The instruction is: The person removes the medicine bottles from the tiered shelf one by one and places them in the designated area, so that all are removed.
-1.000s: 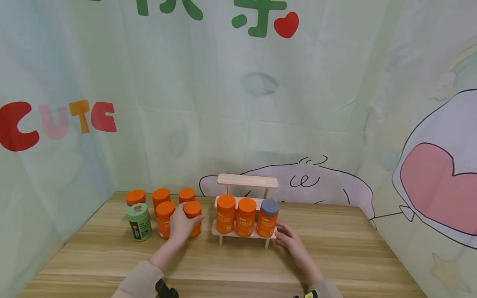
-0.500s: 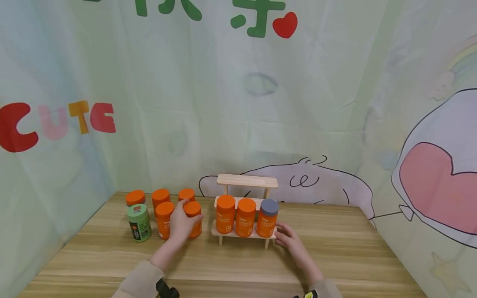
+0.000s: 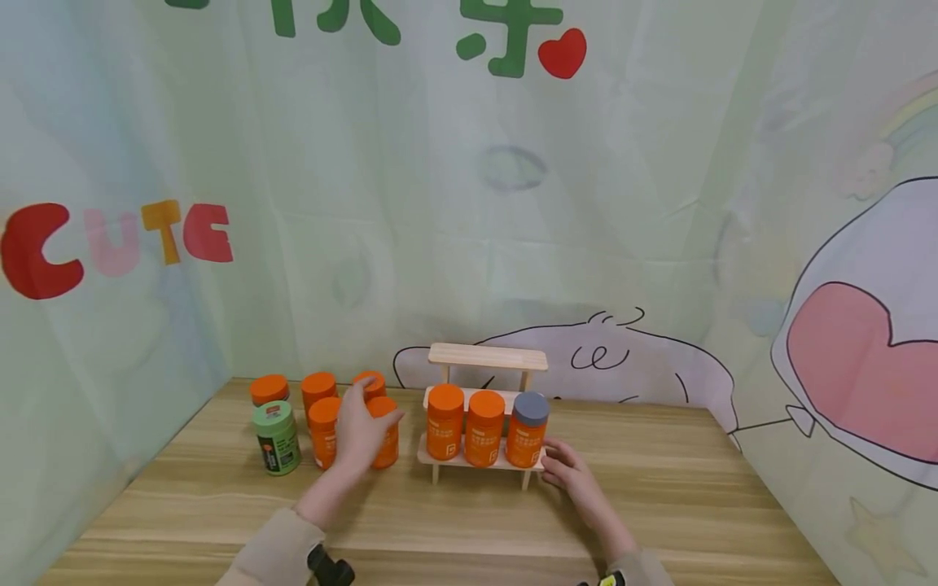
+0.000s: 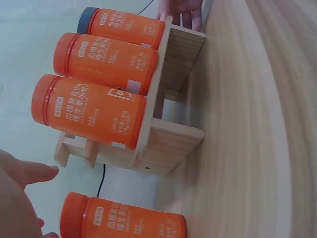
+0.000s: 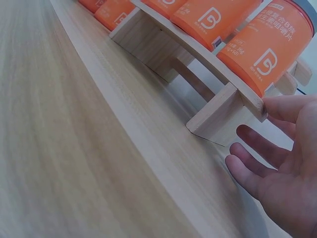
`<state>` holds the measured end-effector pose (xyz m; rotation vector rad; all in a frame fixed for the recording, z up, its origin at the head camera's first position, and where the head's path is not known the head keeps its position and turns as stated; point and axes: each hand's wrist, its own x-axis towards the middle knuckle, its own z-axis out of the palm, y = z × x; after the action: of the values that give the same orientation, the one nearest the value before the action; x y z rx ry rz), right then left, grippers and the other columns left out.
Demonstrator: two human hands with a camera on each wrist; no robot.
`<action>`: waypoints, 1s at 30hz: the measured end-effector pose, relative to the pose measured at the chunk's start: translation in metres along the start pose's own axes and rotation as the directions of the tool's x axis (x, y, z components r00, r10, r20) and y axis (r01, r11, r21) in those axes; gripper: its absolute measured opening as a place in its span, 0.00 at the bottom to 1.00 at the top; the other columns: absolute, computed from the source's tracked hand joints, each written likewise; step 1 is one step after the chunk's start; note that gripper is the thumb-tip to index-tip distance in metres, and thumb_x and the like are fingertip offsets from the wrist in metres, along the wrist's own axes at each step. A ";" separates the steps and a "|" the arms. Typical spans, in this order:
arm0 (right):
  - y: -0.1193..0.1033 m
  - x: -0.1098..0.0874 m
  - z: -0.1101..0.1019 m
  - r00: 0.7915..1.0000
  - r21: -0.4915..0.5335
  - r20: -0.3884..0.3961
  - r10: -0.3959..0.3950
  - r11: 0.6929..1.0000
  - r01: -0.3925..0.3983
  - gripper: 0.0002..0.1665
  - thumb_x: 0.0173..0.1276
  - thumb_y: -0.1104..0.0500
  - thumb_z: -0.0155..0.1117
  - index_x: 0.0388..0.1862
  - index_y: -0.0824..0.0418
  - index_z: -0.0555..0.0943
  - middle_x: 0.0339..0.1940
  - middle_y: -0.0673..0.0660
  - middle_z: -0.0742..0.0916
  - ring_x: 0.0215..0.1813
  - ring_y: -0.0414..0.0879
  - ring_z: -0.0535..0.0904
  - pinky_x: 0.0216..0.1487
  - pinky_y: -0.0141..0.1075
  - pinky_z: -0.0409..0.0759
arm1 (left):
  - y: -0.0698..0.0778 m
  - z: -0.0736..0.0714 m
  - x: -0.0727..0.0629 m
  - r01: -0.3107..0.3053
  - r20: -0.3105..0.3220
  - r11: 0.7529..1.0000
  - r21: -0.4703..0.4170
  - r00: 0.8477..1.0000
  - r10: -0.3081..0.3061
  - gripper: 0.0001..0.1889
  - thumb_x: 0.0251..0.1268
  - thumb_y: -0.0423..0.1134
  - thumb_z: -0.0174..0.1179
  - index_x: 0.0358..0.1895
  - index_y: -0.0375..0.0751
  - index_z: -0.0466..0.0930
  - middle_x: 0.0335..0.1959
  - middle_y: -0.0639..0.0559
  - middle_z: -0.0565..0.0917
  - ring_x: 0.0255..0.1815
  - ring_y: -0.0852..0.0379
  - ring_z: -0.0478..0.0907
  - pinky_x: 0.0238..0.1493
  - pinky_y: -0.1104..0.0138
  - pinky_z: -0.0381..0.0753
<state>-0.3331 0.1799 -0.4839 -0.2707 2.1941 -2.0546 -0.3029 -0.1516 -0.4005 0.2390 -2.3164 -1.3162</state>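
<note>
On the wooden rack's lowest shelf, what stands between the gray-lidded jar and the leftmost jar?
One orange-lidded jar stands between the leftmost jar and the gray-lidded jar; the head view shows this.

The person wears beige sleeves [image 3: 273, 550], with a black device [image 3: 330, 567] at the left wrist.

The head camera looked forward and down from above the bench [image 3: 659, 505], standing farthest back and taking in the left hand [image 3: 357, 431], the right hand [image 3: 575, 478] and the curtain [image 3: 330, 203] behind. The left wrist camera sat low and close, rolled sideways, facing the wooden stand [image 3: 487, 356] from its left, the right hand at the far end. The right wrist camera, also low, near and tilted, faced the stand's right end. All three views shared the stand.
</note>
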 end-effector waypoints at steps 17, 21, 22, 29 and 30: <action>0.001 0.000 -0.002 1.000 0.002 0.013 -0.008 1.000 0.008 0.29 0.74 0.63 0.51 0.69 0.75 0.63 0.66 0.76 0.70 0.53 0.44 0.78 0.54 0.33 0.79 | 0.025 -0.005 0.012 -0.107 0.094 0.942 -0.319 0.985 0.144 0.37 0.61 0.39 0.68 0.72 0.36 0.61 0.72 0.37 0.65 0.73 0.41 0.61 0.72 0.45 0.62; 0.002 0.001 -0.001 1.000 0.004 0.012 -0.007 1.000 0.007 0.29 0.73 0.63 0.51 0.69 0.76 0.63 0.66 0.77 0.70 0.52 0.43 0.78 0.54 0.34 0.79 | 0.025 -0.003 0.015 -0.092 0.188 0.911 -0.402 0.965 0.180 0.39 0.62 0.35 0.67 0.74 0.36 0.57 0.73 0.37 0.64 0.75 0.41 0.60 0.73 0.43 0.58; 0.002 0.000 -0.001 1.000 0.006 0.011 -0.006 1.000 0.006 0.29 0.73 0.63 0.52 0.69 0.75 0.63 0.66 0.77 0.70 0.52 0.43 0.78 0.54 0.34 0.79 | 0.025 -0.002 0.016 -0.089 0.206 0.906 -0.414 0.960 0.189 0.39 0.61 0.34 0.67 0.74 0.36 0.56 0.73 0.37 0.64 0.75 0.41 0.60 0.73 0.43 0.58; 0.001 -0.001 0.000 1.000 0.002 0.005 -0.008 1.000 0.008 0.29 0.72 0.63 0.52 0.69 0.75 0.63 0.67 0.76 0.70 0.54 0.45 0.77 0.56 0.37 0.79 | 0.023 0.003 0.016 -0.117 0.307 0.899 -0.421 0.915 0.263 0.43 0.59 0.33 0.68 0.75 0.38 0.54 0.75 0.38 0.62 0.75 0.40 0.59 0.72 0.43 0.61; 0.001 -0.001 0.000 1.000 0.002 0.003 -0.009 1.000 0.009 0.29 0.72 0.63 0.53 0.69 0.75 0.63 0.67 0.76 0.70 0.55 0.45 0.77 0.56 0.37 0.79 | 0.023 0.004 0.016 -0.120 0.318 0.900 -0.420 0.909 0.270 0.43 0.59 0.33 0.68 0.75 0.39 0.54 0.75 0.38 0.61 0.75 0.40 0.59 0.72 0.43 0.61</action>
<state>-0.3322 0.1799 -0.4847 -0.2845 2.1932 -2.0591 -0.3169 -0.1425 -0.3778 -0.4030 -2.2162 -1.7984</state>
